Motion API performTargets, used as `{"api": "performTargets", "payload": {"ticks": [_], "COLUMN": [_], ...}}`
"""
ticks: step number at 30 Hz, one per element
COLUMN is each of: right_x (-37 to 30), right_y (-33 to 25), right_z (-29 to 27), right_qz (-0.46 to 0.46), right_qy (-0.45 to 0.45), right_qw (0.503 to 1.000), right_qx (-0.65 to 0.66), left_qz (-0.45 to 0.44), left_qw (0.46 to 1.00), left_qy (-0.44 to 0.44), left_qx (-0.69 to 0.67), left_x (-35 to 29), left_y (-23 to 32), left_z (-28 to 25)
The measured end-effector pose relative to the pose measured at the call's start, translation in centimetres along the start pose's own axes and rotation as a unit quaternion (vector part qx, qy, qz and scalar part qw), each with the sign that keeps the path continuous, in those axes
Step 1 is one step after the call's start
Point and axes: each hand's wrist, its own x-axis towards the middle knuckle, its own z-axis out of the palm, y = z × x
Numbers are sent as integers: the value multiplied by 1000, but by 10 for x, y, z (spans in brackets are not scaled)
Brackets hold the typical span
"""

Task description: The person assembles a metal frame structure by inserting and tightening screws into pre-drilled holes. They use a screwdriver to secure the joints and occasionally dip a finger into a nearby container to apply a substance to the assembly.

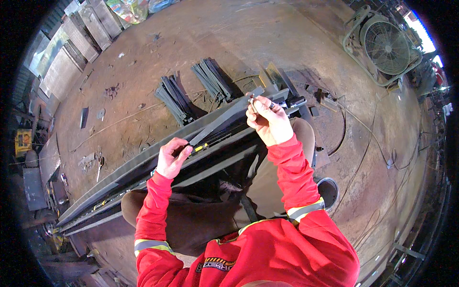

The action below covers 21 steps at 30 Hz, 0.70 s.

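My left hand (pixel 171 157) pinches the near-left end of a flat dark metal strip (pixel 221 123). The strip slants up and to the right, toward my other hand. My right hand (pixel 268 119) is closed on a small metal piece (pixel 252 100) held upright beside the strip's far end; its exact kind is not clear. Under both hands, long dark steel bars (pixel 143 165) run diagonally in front of my knees. Just right of my left fingers, a yellow-and-black tool handle (pixel 200 148) lies among the bars.
Two bundles of dark metal strips, a left one (pixel 175 101) and a right one (pixel 213 79), lie beyond the bars. A large fan (pixel 385 47) stands far right. A round metal container (pixel 328 191) sits by my right elbow. Cables (pixel 370 136) cross the floor; scissors (pixel 100 165) lie left.
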Motion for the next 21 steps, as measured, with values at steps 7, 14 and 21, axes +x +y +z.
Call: {"api": "performTargets", "payload": {"ticks": [7,14,21], "right_x": [3,7,8], "right_y": [3,11,17], "right_z": [-10,-21,-24], "right_qz": [48,81,22], "right_qy": [33,29,96], "right_qw": [997,990,992], "right_qx": [46,115,75], "left_qz": [4,-5,21], "left_qw": [999,996,998], "left_qy": [27,72,16], "left_qx": [23,53,49], "left_x": [-2,2,1], "left_y": [-3,-15,0], "left_z": [0,-4,-6]}}
